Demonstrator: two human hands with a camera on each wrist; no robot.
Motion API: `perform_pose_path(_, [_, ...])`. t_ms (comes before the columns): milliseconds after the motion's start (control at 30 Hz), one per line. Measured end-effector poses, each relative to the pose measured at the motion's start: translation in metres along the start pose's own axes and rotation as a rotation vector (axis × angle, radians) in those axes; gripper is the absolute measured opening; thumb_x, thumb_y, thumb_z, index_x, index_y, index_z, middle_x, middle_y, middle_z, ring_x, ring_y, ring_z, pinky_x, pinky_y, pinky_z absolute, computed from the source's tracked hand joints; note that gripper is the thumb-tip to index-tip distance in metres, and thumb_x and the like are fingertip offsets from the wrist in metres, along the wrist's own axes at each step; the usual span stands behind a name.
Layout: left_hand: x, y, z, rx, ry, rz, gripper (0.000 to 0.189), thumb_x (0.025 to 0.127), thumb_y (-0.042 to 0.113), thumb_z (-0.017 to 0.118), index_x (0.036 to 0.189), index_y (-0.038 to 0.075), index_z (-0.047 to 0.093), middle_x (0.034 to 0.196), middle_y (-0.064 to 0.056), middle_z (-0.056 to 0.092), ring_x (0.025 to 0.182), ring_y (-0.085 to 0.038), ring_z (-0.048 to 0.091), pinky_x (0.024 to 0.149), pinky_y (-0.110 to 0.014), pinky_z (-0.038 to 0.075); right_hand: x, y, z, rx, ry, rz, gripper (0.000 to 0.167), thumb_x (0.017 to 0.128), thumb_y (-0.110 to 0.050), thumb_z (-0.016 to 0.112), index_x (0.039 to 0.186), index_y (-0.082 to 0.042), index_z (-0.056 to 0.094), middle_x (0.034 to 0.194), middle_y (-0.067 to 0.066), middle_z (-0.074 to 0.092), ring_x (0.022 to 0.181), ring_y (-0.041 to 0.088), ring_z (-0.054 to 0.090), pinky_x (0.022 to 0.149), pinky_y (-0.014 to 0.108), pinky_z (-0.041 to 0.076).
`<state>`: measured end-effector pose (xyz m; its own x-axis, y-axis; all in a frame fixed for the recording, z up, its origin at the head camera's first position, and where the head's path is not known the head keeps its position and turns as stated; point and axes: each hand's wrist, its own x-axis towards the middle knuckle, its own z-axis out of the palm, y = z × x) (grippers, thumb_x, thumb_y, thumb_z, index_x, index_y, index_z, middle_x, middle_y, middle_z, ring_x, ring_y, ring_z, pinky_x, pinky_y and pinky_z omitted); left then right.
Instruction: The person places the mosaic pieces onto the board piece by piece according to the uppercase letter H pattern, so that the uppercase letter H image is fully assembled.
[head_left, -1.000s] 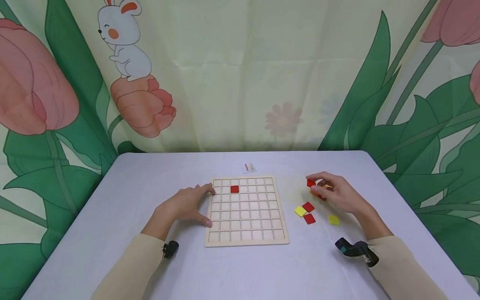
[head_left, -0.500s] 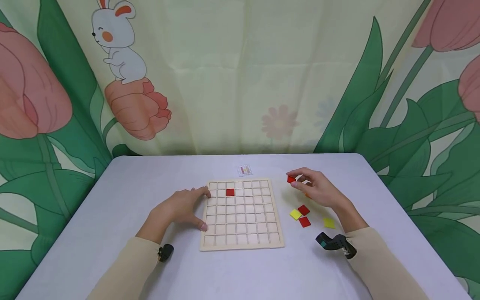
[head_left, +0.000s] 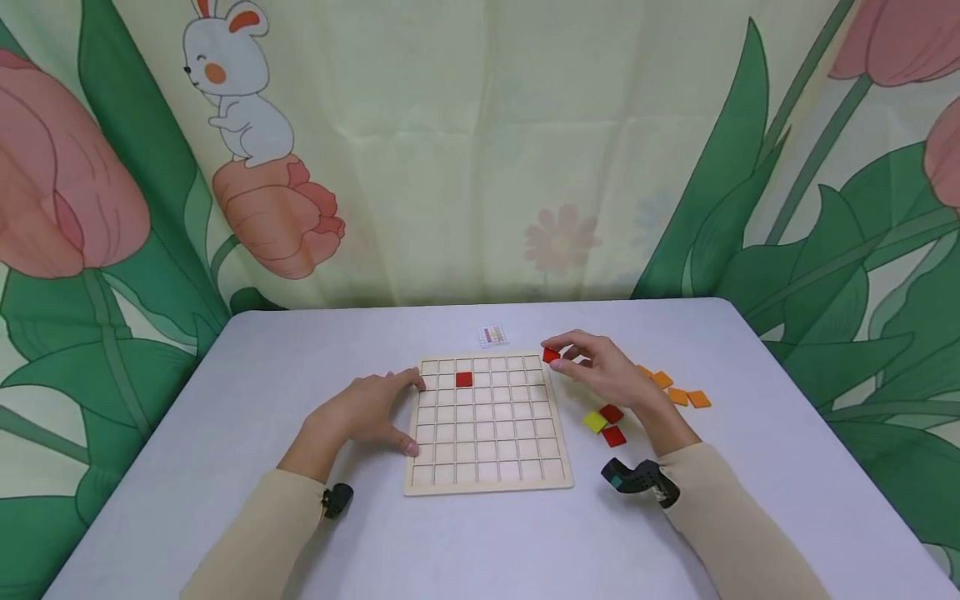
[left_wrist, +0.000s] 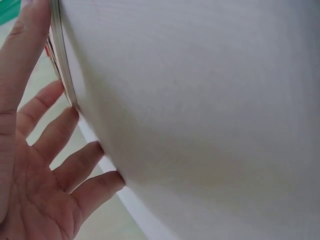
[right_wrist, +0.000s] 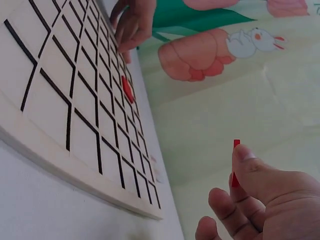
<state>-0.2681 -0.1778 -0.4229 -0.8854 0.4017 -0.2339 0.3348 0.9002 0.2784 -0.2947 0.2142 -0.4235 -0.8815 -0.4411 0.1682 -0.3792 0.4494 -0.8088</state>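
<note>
A wooden grid board [head_left: 487,490] lies flat on the table, with one red tile [head_left: 464,379] set in a cell of its second row from the back. Along the board's left edge my left hand [head_left: 367,412] rests, thumb and fingers spread and touching the rim; the left wrist view shows its fingertips [left_wrist: 114,178] down at the table. My right hand [head_left: 607,371] pinches another red square tile [head_left: 551,356] between thumb and fingers, held up by the board's back right corner. That tile [right_wrist: 236,165] appears edge-on in the right wrist view.
Two red tiles [head_left: 613,436] and a yellow tile [head_left: 595,422] lie right of the board. Several orange tiles [head_left: 677,397] sit farther right, partly behind my right hand. A small printed grid card [head_left: 492,335] lies behind the board; a patterned curtain [head_left: 450,167] hangs beyond the table.
My right hand has moved left with the red tile, from above the orange tiles to the board's back right corner. My left hand stays at the board's edge.
</note>
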Motion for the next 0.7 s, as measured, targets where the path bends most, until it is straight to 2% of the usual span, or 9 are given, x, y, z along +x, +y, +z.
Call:
perform_pose_path(233, [0.0,0.001,-0.001,-0.01,-0.01,-0.019,0.096,0.056,0.062,0.095,0.136,0.033,0.05,0.131,-0.011,0.065,0.12,-0.036,0.062,0.099,-0.053,0.05,0.006,-0.006,0.013,-0.001,-0.048,-0.029,0.037,0.099,-0.017,0.071,0.134,-0.008,0.066,0.131,0.006,0.065,0.105,0.024,0.061,0.082,0.028,0.055])
perform_pose_path(433, [0.002,0.003,-0.003,-0.018,-0.017,-0.024,0.097,0.057,0.06,0.095,0.138,0.032,0.05,0.141,-0.014,0.061,0.128,-0.04,0.058,0.103,-0.057,0.049,0.01,-0.012,0.025,0.002,-0.075,-0.03,0.036,0.098,-0.015,0.071,0.133,-0.005,0.066,0.127,0.004,0.066,0.105,0.024,0.061,0.084,0.033,0.053])
perform_pose_path(533, [0.003,0.004,-0.003,-0.011,-0.03,-0.029,0.097,0.057,0.06,0.095,0.139,0.032,0.05,0.139,-0.014,0.062,0.125,-0.038,0.059,0.102,-0.056,0.049,0.014,-0.015,0.031,0.004,-0.103,-0.008,0.035,0.1,-0.016,0.069,0.134,-0.007,0.066,0.126,0.001,0.066,0.105,0.023,0.06,0.086,0.036,0.053])
perform_pose_path(700, [0.002,0.005,-0.004,0.01,-0.034,-0.023,0.095,0.058,0.059,0.096,0.136,0.032,0.05,0.126,-0.007,0.065,0.111,-0.029,0.062,0.096,-0.05,0.052,0.023,-0.025,0.042,0.026,-0.13,0.01,0.033,0.102,-0.016,0.066,0.134,-0.009,0.066,0.126,0.001,0.066,0.106,0.024,0.06,0.086,0.037,0.052])
